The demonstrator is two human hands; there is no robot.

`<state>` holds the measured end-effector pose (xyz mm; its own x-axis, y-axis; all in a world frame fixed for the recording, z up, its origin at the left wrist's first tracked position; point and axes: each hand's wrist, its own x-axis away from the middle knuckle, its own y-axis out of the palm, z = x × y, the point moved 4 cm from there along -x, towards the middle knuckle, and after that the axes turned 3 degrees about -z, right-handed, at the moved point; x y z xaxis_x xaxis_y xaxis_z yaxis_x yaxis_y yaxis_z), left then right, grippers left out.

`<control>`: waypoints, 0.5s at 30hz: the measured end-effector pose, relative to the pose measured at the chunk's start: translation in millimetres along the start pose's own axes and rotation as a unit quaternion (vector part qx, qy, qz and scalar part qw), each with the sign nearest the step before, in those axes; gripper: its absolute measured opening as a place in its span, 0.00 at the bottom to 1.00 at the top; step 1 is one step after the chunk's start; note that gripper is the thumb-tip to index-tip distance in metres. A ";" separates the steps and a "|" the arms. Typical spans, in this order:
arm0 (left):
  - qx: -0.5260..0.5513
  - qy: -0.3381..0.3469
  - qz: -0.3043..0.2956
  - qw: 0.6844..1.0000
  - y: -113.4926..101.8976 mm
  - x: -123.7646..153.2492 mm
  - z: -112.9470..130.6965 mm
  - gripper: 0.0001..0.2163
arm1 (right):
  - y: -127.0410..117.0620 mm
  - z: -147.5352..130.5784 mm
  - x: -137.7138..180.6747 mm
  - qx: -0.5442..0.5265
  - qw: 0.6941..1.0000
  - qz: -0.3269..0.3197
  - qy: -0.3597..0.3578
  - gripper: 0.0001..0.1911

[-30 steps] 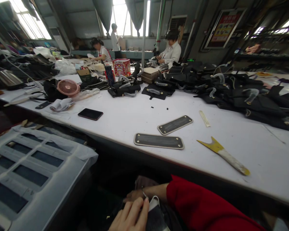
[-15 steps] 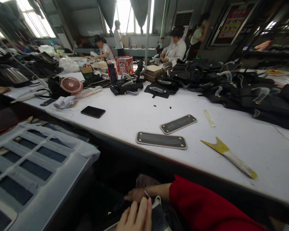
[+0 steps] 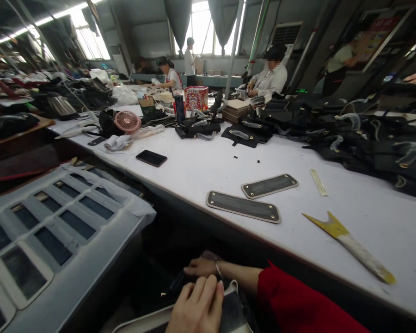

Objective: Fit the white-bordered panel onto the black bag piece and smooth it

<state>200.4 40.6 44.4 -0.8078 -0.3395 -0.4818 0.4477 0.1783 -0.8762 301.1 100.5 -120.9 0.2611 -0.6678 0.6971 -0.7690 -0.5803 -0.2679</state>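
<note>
My left hand (image 3: 197, 303) lies over a dark panel with a pale raised edge (image 3: 237, 305) in my lap, its fingers bent and close together on it. Just beyond is my right hand (image 3: 201, 267), with a bracelet at the wrist and a red sleeve. Its fingers point left and curl onto dark material whose shape is lost in shadow. A small gold-coloured metal bit shows on the black material left of my hands. On the table ahead lie two dark strips with pale edges and metal eyelets, the near strip (image 3: 243, 206) and the far strip (image 3: 270, 186).
A yellow-ended, fork-tipped tool (image 3: 350, 247) and a pale thin strip (image 3: 319, 182) lie on the white table (image 3: 194, 159). Further left are a phone (image 3: 151, 158) and a pink fan (image 3: 127, 121). Black bags (image 3: 374, 148) pile up behind. A stack of framed panels (image 3: 100, 240) stands left.
My view has turned left, so the table and its things sit further right. More of the panel's pale edge shows beneath my left hand. Both hands stay close together in my lap.
</note>
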 end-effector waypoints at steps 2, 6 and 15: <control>0.039 -0.030 0.057 0.997 -5.5 -2.2 -5.0 0.18 | -16.0 -6.9 9.4 -0.004 1.000 0.018 -0.001 0.16; 0.077 -0.072 0.082 0.991 -19.1 9.4 -18.3 0.18 | -43.7 -32.3 39.6 -0.044 0.998 0.051 -0.019 0.18; 0.313 -0.389 -0.106 0.860 -52.3 76.4 -113.5 0.19 | -27.1 -96.7 80.2 -0.005 0.995 0.095 -0.037 0.21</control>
<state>71.7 110.1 52.5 -0.5044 -0.8619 0.0520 0.6378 -0.4125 -0.6504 286.5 107.7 6.7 0.1531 -0.7977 0.5832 -0.8137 -0.4367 -0.3837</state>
